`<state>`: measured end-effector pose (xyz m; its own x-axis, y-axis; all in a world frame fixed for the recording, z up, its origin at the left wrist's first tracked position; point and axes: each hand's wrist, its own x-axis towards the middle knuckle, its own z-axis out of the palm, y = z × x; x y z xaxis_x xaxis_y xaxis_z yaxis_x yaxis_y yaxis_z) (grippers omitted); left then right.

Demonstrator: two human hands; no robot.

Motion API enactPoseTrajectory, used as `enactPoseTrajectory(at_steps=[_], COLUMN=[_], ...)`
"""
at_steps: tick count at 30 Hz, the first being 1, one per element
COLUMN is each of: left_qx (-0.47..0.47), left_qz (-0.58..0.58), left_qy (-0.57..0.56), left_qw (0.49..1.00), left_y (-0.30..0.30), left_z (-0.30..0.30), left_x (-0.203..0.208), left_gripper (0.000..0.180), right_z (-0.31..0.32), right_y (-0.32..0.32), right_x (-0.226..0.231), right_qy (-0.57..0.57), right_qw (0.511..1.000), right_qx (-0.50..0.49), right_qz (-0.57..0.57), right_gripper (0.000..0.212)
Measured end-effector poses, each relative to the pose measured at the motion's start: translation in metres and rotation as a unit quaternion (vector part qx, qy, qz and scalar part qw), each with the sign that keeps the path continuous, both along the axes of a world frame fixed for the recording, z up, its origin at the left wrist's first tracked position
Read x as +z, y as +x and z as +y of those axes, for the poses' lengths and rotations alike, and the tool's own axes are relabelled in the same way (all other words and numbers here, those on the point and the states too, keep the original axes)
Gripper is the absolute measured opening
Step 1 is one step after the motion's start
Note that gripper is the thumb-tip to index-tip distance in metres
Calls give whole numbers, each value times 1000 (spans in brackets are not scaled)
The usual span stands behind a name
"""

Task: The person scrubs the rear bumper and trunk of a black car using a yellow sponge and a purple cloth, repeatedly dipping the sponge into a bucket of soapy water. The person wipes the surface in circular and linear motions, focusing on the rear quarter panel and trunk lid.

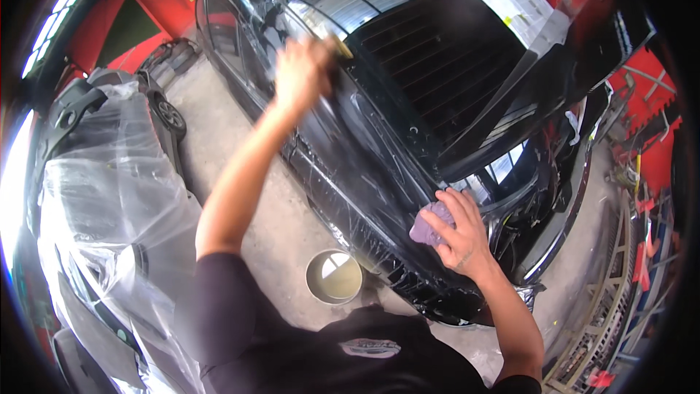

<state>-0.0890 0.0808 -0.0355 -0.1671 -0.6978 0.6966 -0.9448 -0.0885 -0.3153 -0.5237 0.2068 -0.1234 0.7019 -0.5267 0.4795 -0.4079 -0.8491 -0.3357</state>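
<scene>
A dark car (pixel 350 113) fills the middle, its rear side panel wet and streaked with whitish smears. My left hand (pixel 302 73) is stretched far out over the panel beside the rear window (pixel 437 58). Motion smears its fingers, which look curled round a small dark piece with a yellowish edge (pixel 341 49); I cannot tell its kind. Nearer to me, my right hand (pixel 463 237) grips a crumpled purple cloth (pixel 432 224), pressed against the rear corner of the panel. Under that hand the car's rear end is partly stripped, with the lifted trunk lid (pixel 503 113) above.
A round bucket of cloudy water (pixel 334 277) stands on the concrete floor (pixel 270 226) near me. Clear plastic sheeting covers another car (pixel 117 197) at left. Newspaper sheets (pixel 503 0) lie on the far side of the car. Metal racks with loose parts (pixel 605 306) line the right.
</scene>
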Motion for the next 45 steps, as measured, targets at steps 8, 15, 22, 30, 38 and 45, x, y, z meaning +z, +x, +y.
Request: enactPoseTrajectory(at_steps=[8, 15, 22, 30, 38, 45], left_qx=[0, -6, -9, 80, -126, 56], left_qz=[59, 111, 59, 137, 81, 143], left_qy=[5, -14, 47, -28, 75, -36], left_qw=[998, 994, 997, 987, 986, 987], left_y=[-14, 39, -47, 69, -38, 49], left_z=[9, -24, 21, -54, 28, -29], left_x=[6, 48, 5, 80, 0, 47], left_gripper=[51, 48, 50, 47, 65, 49], right_z=[5, 7, 4, 4, 5, 3], right_y=[-1, 1, -2, 5, -6, 5], right_x=[-5, -2, -4, 0, -2, -5], right_qy=[5, 10, 15, 5, 8, 10], right_qw=[1000, 1000, 1000, 1000, 1000, 1000], right_qx=[2, 21, -2, 14, -13, 19], right_qz=[3, -3, 13, -1, 15, 0], right_gripper=[70, 69, 72, 71, 70, 72])
